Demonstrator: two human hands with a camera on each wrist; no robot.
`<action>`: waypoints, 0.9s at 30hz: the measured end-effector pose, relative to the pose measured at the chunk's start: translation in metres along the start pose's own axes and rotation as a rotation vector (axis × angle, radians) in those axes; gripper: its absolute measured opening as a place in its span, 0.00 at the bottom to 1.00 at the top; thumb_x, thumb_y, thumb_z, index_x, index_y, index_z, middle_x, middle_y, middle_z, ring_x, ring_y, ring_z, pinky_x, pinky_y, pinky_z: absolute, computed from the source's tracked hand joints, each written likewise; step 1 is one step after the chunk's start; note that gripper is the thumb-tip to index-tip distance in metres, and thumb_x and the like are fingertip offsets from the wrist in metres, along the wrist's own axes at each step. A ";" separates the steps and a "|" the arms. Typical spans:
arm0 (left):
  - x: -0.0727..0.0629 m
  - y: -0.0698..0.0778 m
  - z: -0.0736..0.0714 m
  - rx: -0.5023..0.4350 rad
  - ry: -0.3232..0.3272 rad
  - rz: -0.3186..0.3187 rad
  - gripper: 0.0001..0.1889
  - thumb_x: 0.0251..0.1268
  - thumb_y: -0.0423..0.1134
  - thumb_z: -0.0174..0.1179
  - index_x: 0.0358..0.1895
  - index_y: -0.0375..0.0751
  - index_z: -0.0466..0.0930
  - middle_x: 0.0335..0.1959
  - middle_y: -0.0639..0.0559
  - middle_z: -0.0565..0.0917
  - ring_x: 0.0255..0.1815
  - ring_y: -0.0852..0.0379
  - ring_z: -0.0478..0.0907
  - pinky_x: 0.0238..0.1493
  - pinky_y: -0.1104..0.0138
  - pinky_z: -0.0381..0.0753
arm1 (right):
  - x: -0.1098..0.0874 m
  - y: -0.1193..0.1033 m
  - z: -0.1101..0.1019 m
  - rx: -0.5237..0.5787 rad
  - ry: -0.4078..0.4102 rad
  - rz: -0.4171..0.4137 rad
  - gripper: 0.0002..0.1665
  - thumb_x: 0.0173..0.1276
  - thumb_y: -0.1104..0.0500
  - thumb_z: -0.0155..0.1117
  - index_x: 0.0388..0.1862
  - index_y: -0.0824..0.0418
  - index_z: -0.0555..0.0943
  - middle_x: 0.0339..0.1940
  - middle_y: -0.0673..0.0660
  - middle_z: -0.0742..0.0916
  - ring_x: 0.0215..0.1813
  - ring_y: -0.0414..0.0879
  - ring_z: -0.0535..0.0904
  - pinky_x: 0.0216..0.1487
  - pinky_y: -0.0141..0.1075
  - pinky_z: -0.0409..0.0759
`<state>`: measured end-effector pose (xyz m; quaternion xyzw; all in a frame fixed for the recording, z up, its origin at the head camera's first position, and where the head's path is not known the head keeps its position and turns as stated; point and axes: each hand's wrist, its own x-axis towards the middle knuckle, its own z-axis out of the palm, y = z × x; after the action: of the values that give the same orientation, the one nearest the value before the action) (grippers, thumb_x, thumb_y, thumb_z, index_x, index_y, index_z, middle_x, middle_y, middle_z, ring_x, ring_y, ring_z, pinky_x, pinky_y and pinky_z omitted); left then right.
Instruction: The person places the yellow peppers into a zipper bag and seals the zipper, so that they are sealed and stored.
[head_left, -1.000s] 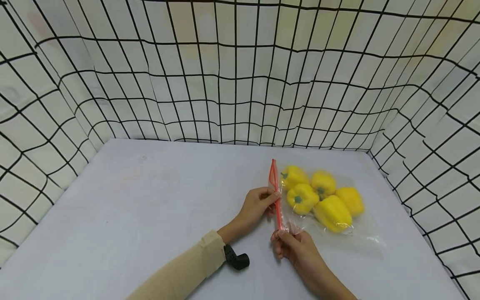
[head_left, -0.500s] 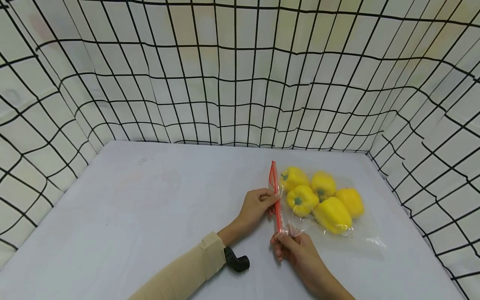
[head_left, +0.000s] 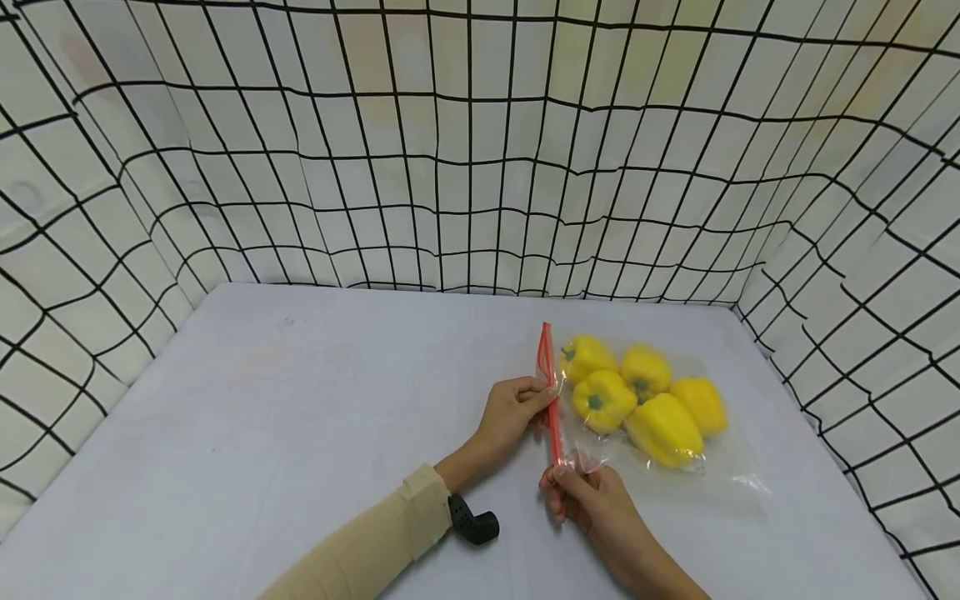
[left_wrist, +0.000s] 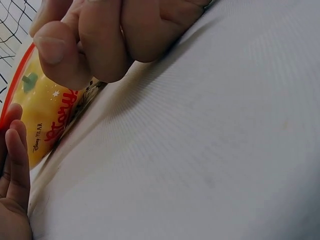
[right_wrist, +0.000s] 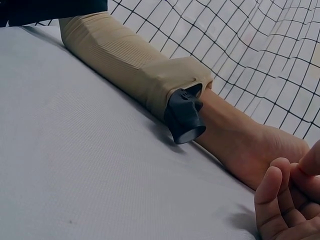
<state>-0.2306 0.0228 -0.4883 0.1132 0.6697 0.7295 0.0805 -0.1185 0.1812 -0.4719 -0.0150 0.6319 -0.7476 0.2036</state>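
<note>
A clear zip bag [head_left: 723, 487] lies flat at the right of the table, with several yellow bell peppers [head_left: 602, 401] inside. Its red zip strip [head_left: 554, 433] faces left, and a loop shows at the strip's far end. My left hand [head_left: 510, 415] pinches the strip near its middle between thumb and fingers. At the near end of the strip, my right hand [head_left: 596, 504] pinches the bag's corner. In the left wrist view, red and dark lettering [left_wrist: 60, 115] shows on the bag's underside. The right wrist view shows my right fingers [right_wrist: 270, 192] curled; the bag is out of sight there.
A white cloth covers the table [head_left: 262, 417]. Black netting [head_left: 472, 183] over pale walls encloses its back and sides. A beige sleeve [head_left: 367, 533] covers my left forearm, with a black wrist camera mount [head_left: 474, 521] sticking out toward the right hand.
</note>
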 end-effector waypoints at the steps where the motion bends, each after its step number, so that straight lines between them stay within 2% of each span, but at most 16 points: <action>1: 0.000 0.000 0.000 -0.002 0.000 -0.001 0.12 0.74 0.40 0.65 0.42 0.31 0.86 0.24 0.57 0.87 0.21 0.62 0.74 0.26 0.73 0.74 | 0.000 0.000 0.000 -0.001 0.004 0.007 0.13 0.82 0.54 0.57 0.42 0.61 0.82 0.34 0.46 0.86 0.32 0.36 0.76 0.36 0.28 0.80; 7: 0.002 -0.001 -0.001 -0.022 -0.001 0.000 0.13 0.74 0.40 0.65 0.41 0.30 0.85 0.25 0.54 0.89 0.21 0.62 0.74 0.26 0.73 0.75 | 0.000 -0.002 0.001 -0.020 0.021 0.026 0.14 0.81 0.53 0.59 0.44 0.64 0.82 0.36 0.47 0.87 0.33 0.37 0.76 0.37 0.29 0.80; 13: 0.001 0.000 -0.001 -0.019 0.004 -0.001 0.12 0.74 0.39 0.65 0.40 0.30 0.85 0.24 0.56 0.88 0.20 0.62 0.74 0.25 0.73 0.75 | -0.001 -0.001 0.001 -0.026 0.006 -0.012 0.13 0.80 0.55 0.59 0.44 0.65 0.83 0.36 0.48 0.88 0.32 0.37 0.76 0.36 0.28 0.79; 16: 0.001 0.001 -0.001 -0.022 0.003 0.003 0.12 0.74 0.39 0.64 0.40 0.30 0.84 0.24 0.56 0.88 0.20 0.62 0.74 0.25 0.73 0.75 | -0.001 0.000 0.002 -0.016 0.038 -0.009 0.13 0.79 0.56 0.60 0.43 0.66 0.83 0.35 0.48 0.89 0.32 0.37 0.76 0.35 0.28 0.79; 23: 0.000 -0.001 0.000 -0.017 0.007 0.006 0.11 0.74 0.38 0.64 0.39 0.30 0.84 0.23 0.57 0.87 0.19 0.62 0.73 0.25 0.73 0.74 | -0.006 0.001 0.008 -0.011 0.128 0.065 0.14 0.78 0.55 0.59 0.43 0.66 0.83 0.35 0.49 0.88 0.31 0.38 0.76 0.36 0.29 0.79; 27: 0.000 -0.001 -0.001 -0.011 0.014 0.006 0.12 0.74 0.39 0.65 0.39 0.30 0.84 0.21 0.58 0.85 0.19 0.62 0.73 0.25 0.73 0.74 | -0.008 0.001 0.012 -0.005 0.148 0.060 0.13 0.78 0.55 0.58 0.41 0.64 0.82 0.35 0.49 0.87 0.30 0.39 0.75 0.35 0.29 0.78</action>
<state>-0.2313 0.0222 -0.4892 0.1097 0.6659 0.7342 0.0744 -0.1077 0.1727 -0.4688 0.0590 0.6474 -0.7385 0.1787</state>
